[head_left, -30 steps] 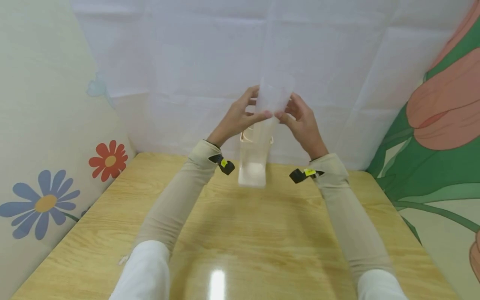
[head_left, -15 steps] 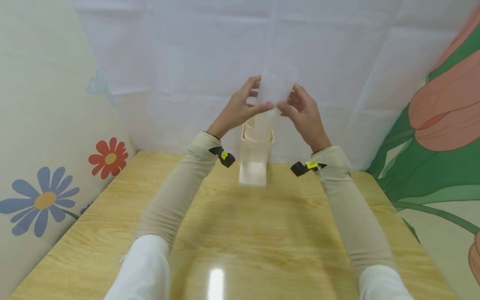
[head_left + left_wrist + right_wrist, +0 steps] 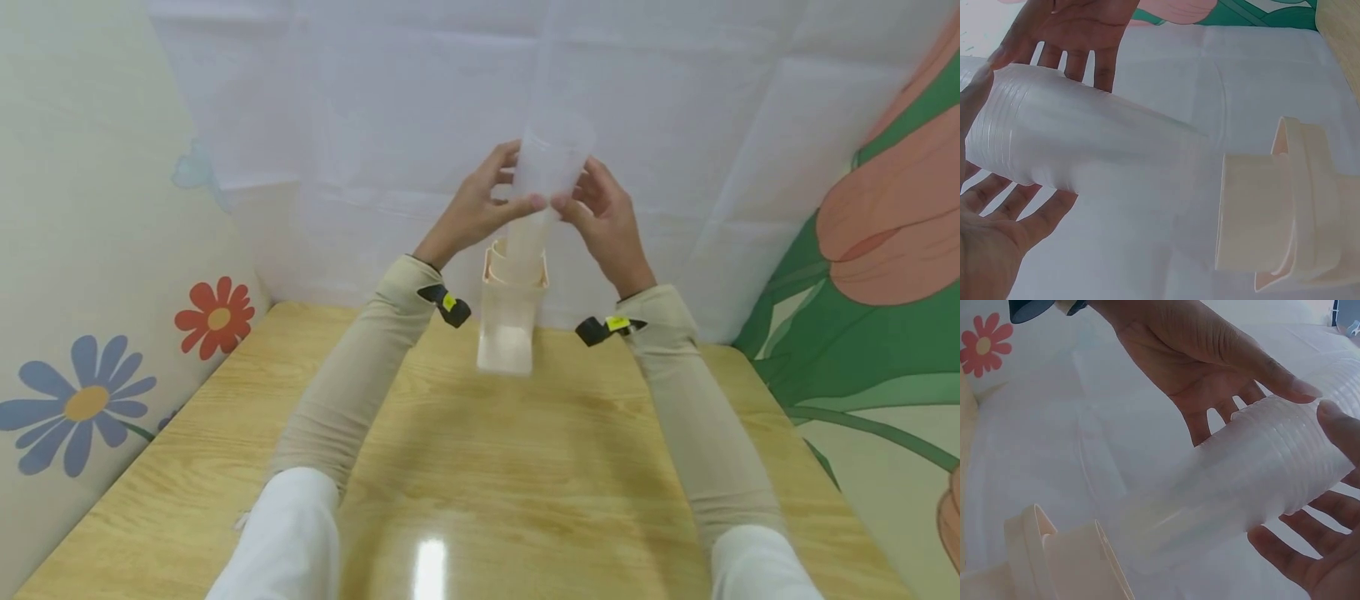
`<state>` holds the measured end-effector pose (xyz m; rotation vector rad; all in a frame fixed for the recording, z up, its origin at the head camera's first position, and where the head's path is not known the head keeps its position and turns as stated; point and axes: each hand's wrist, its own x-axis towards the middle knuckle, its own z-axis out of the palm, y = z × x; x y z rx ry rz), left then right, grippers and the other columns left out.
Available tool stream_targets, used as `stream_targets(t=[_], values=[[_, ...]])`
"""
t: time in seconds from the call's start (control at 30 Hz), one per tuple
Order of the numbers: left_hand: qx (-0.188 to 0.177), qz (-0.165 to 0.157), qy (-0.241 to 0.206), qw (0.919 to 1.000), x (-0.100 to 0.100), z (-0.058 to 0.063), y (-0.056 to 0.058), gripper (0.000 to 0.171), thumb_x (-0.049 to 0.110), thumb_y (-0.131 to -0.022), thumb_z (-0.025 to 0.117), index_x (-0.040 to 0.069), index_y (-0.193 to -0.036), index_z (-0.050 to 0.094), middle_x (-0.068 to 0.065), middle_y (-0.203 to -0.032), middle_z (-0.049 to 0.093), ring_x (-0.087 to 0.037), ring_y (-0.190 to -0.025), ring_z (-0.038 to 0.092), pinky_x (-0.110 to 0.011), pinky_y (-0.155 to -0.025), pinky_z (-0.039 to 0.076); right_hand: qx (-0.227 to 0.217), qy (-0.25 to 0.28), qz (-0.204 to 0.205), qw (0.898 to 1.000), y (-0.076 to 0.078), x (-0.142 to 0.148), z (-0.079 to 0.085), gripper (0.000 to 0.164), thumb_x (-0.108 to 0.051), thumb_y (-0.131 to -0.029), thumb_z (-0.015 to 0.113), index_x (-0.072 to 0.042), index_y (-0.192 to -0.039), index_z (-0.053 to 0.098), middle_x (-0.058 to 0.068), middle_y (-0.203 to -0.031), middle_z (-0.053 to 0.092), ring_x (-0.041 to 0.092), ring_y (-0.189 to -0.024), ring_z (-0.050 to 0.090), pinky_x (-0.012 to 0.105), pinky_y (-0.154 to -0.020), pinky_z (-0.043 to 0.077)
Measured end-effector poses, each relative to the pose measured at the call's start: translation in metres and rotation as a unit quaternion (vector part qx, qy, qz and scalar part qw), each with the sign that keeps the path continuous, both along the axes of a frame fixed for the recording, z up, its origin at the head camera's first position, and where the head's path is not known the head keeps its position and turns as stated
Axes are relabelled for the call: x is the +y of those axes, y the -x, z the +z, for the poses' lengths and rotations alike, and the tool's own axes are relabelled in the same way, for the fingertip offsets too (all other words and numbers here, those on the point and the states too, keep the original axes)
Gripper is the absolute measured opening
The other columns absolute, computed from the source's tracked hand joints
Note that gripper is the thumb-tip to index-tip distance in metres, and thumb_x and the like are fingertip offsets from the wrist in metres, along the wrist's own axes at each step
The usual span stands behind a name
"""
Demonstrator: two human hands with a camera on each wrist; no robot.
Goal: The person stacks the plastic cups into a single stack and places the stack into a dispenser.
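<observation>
A stack of clear plastic cups (image 3: pixel 551 162) is held tilted between both hands, over a beige, cream-coloured tube-like holder (image 3: pixel 506 325) standing on the table. My left hand (image 3: pixel 480 204) grips the stack from the left and my right hand (image 3: pixel 606 223) from the right, thumbs on the near side with their tips almost meeting. The ribbed rims of the cups lie at the upper end of the stack. In the left wrist view, the narrow end of the cups (image 3: pixel 1116 140) points at the open round mouth of the holder (image 3: pixel 1254 212), with a small gap between.
The wooden table (image 3: pixel 510 475) runs back to a white cloth (image 3: pixel 405 100) hanging behind the holder. Walls with painted flowers (image 3: pixel 217 318) stand on both sides. A small pale object (image 3: pixel 242 520) lies by the left sleeve.
Both hands have lifted the stack of cups a little higher, and more of the holder's top shows beneath it. The holder has stayed in place.
</observation>
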<state>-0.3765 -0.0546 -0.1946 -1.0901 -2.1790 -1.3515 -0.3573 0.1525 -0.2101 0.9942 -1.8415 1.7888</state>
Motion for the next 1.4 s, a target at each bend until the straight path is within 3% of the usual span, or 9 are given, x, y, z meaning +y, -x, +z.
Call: stream_targets(t=[0.33, 0.57, 0.8, 1.03, 1.4], values=[[-0.003, 0.001, -0.006, 1.0, -0.002, 0.002, 0.008, 0.074, 0.019, -0.093, 0.074, 0.009, -0.154, 0.032, -0.016, -0.149, 0.046, -0.026, -0.128, 0.052, -0.036, -0.096, 0.053, 0.004, 0.025, -0.004, 1.0, 0.01, -0.005, -0.002, 0.056, 0.0, -0.094, 0.066, -0.004, -0.147, 0.047, 0.02, -0.136, 0.058, 0.028, -0.117, 0.059, 0.031, -0.088, 0.056], [-0.016, -0.008, -0.015, 0.9997, -0.004, -0.005, 0.018, 0.074, 0.019, -0.094, 0.073, 0.011, -0.155, 0.032, -0.015, -0.149, 0.045, -0.026, -0.13, 0.05, -0.038, -0.099, 0.051, 0.006, 0.011, -0.01, 1.0, 0.017, -0.008, -0.007, 0.059, -0.004, -0.095, 0.068, -0.005, -0.149, 0.045, 0.018, -0.14, 0.055, 0.027, -0.121, 0.057, 0.033, -0.092, 0.054], [-0.037, -0.011, -0.017, 0.9991, -0.006, -0.014, 0.026, 0.074, 0.019, -0.094, 0.072, 0.012, -0.155, 0.032, -0.015, -0.153, 0.042, -0.028, -0.132, 0.049, -0.038, -0.101, 0.05, 0.012, -0.008, -0.036, 0.999, 0.025, -0.011, -0.016, 0.059, 0.004, -0.095, 0.063, -0.004, -0.15, 0.043, 0.019, -0.142, 0.054, 0.027, -0.124, 0.056, 0.036, -0.099, 0.05], [-0.051, -0.007, -0.008, 0.9986, -0.007, -0.021, 0.03, 0.074, 0.019, -0.094, 0.072, 0.014, -0.156, 0.03, -0.014, -0.154, 0.04, -0.028, -0.134, 0.048, -0.04, -0.102, 0.049, -0.025, 0.011, -0.022, 0.999, 0.033, -0.012, -0.026, 0.06, 0.003, -0.095, 0.063, -0.006, -0.151, 0.043, 0.02, -0.14, 0.055, 0.027, -0.121, 0.057, 0.031, -0.09, 0.054], [-0.059, -0.015, -0.012, 0.998, -0.007, -0.033, 0.034, 0.074, 0.018, -0.095, 0.071, 0.012, -0.156, 0.03, -0.016, -0.154, 0.039, -0.031, -0.134, 0.047, -0.041, -0.101, 0.05, -0.044, 0.013, -0.019, 0.999, 0.035, -0.012, -0.036, 0.061, 0.0, -0.095, 0.065, -0.007, -0.151, 0.043, 0.02, -0.14, 0.055, 0.026, -0.12, 0.058, 0.035, -0.092, 0.055]])
